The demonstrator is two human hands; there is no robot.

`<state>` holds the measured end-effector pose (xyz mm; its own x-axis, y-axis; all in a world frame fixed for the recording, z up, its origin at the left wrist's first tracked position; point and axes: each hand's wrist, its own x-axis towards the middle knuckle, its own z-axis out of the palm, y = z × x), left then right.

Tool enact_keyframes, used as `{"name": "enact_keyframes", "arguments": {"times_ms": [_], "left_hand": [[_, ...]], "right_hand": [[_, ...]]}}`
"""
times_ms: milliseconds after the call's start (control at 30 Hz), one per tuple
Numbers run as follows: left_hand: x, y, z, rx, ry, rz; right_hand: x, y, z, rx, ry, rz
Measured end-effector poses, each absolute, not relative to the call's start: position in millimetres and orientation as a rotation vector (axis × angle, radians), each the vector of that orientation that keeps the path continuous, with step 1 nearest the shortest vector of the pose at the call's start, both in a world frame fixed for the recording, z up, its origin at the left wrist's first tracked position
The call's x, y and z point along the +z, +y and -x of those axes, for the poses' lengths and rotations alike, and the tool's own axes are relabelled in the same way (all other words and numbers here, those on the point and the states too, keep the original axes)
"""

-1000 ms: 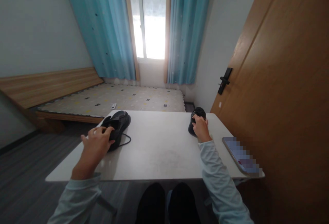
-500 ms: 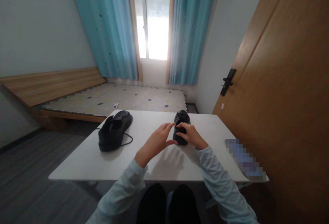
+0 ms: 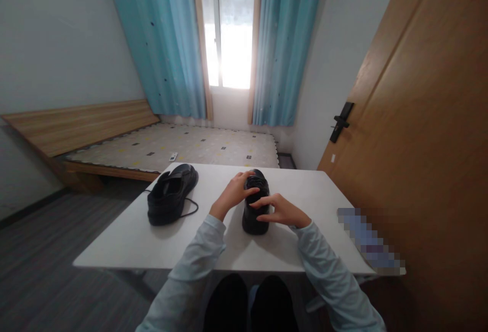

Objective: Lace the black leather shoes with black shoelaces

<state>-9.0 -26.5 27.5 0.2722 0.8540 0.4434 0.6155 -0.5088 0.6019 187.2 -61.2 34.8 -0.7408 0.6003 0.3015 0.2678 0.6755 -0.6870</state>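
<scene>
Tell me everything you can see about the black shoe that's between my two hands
The black leather-looking shoe stands upright on its sole on the white table, toe pointing away toward the window, heel toward the person. Its surface looks smooth with a slight shine. The left hand rests on its front and left side; the right hand reaches its fingers across the top. Its lacing cannot be made out.

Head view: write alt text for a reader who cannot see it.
Both hands rest on a black shoe at the middle of a white table, left hand on its far end, right hand across its top. A second black shoe sits apart to the left.
</scene>
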Motion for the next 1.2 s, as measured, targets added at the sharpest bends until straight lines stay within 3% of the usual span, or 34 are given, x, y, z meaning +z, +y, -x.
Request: {"name": "enact_keyframes", "arguments": {"times_ms": [300,433,567,700,967,1200], "left_hand": [[7.9,-27.8,0.8,1.078,1.293,-2.223],[3.7,-29.2,-0.9,1.107,1.213,-2.240],[-0.1,-31.9,-4.5,1.132,1.218,-2.239],[-2.2,-34.3,-7.2,1.142,1.251,-2.236],[2.8,-39.7,-9.7,1.079,1.179,-2.220],[6.8,-39.5,-8.5,1.091,1.061,-2.110]], "right_hand": [[49.7,-62.7,-196.8,1.104,-2.445,0.543],[48.9,-59.3,-201.3,1.296,-2.180,0.525],[41.0,-47.7,-200.9,0.934,-1.755,0.734],[34.2,-38.2,-196.6,0.675,-1.815,0.919],[24.3,-36.5,-186.7,0.517,-2.023,0.985],[19.1,-29.1,-191.5,0.661,-1.988,0.994]]}}
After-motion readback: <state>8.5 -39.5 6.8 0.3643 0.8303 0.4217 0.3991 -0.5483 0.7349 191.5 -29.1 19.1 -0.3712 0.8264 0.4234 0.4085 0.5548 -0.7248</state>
